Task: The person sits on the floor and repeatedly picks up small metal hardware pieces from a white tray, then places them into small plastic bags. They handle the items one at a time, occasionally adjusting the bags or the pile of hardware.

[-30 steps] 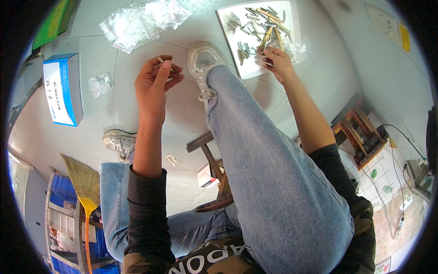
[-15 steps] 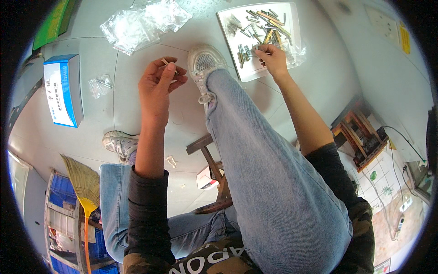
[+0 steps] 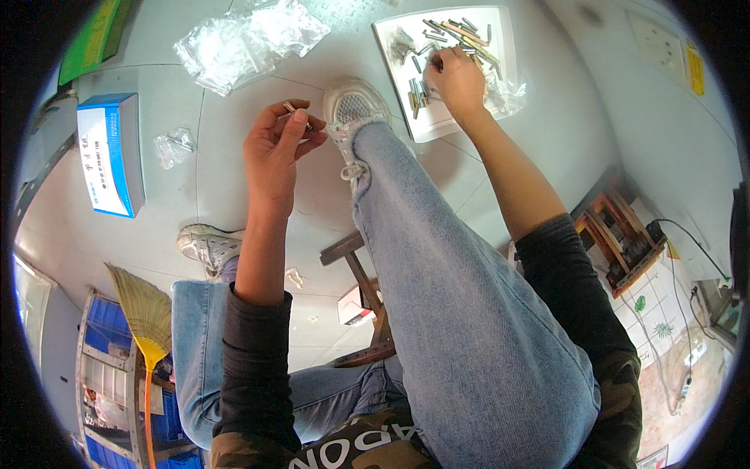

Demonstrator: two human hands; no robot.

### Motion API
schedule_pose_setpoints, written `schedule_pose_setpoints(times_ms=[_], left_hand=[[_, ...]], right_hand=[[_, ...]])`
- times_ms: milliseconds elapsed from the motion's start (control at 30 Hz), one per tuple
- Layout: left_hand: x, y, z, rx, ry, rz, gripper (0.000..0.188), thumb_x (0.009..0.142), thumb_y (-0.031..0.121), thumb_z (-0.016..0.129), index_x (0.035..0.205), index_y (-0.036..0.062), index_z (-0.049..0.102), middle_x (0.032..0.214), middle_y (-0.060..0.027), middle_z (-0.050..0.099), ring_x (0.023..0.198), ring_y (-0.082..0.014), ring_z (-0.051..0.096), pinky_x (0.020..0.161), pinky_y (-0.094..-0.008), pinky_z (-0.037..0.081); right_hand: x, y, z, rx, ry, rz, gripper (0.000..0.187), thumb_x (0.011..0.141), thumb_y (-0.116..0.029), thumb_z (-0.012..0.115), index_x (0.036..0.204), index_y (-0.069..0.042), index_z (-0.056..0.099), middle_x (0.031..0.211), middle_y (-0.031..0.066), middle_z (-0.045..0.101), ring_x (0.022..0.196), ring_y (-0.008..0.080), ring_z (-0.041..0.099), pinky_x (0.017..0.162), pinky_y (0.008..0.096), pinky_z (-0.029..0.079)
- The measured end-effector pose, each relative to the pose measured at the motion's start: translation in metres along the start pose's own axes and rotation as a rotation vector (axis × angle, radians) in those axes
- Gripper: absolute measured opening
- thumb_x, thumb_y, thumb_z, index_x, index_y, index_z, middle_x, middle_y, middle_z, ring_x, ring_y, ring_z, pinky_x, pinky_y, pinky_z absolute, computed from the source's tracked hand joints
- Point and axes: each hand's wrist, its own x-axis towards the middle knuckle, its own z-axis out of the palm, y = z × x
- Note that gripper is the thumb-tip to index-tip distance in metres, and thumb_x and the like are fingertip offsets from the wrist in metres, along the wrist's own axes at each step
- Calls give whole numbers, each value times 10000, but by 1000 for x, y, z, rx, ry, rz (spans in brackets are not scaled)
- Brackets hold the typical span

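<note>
My left hand (image 3: 273, 154) is raised beside the shoe, closed, pinching a small silvery metal pin (image 3: 290, 107) between thumb and fingers; part of it is hidden by the thumb. My right hand (image 3: 461, 84) reaches over the white tray (image 3: 440, 130). Its fingers curl down together among the loose pieces, and whatever they hold is hidden. Several short metal pins (image 3: 414, 100) lie in the tray's left part, beside the fingers. Longer silvery and brass-coloured rods (image 3: 480, 47) are heaped farther back. A small clear bag (image 3: 402, 45) of pieces rests in the tray's far left corner.
Clear plastic bags (image 3: 250, 43) lie piled on the floor at the far left. A smaller bag (image 3: 175, 147) sits near a blue and white box (image 3: 109, 156). My shoe (image 3: 353, 109) stands between both hands. A broom (image 3: 144, 313) leans at the left; a wooden stool (image 3: 373, 281) is below me.
My right hand has moved from the tray's near right part farther in and slightly left, its fingers now curled down over the pieces. The left hand keeps its pin, almost still.
</note>
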Motion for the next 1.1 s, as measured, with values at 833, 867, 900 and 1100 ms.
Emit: schedule_pose_setpoints(times_ms=[833,867,900,1100], left_hand=[[-10,62,45,66,-242,230,170,816,59,562,960,-11,617,718,-53,615,642,-91,566,607,-221,465],[-11,62,45,66,-237,246,161,813,55,565,948,-12,621,715,-53,615,643,-88,565,603,-221,464],[-11,61,44,71,-226,251,152,810,50,568,936,-13,624,712,-52,616,643,-86,565,599,-221,463],[-9,62,40,156,-294,274,181,832,81,567,972,-27,605,747,-58,618,683,-96,574,648,-223,473]], right_hand=[[-6,-112,-175,1122,-297,-11,146,839,-87,563,944,14,568,862,37,569,738,105,552,663,218,461],[-7,-115,-176,1088,-282,-28,135,839,-85,558,934,11,568,855,34,563,738,102,540,654,216,451],[-8,-117,-176,1067,-261,-45,125,839,-82,554,925,8,567,848,32,557,738,98,528,646,214,441],[-9,-119,-173,852,-184,-159,99,818,-83,556,878,-6,571,806,47,538,711,119,494,604,231,396]])
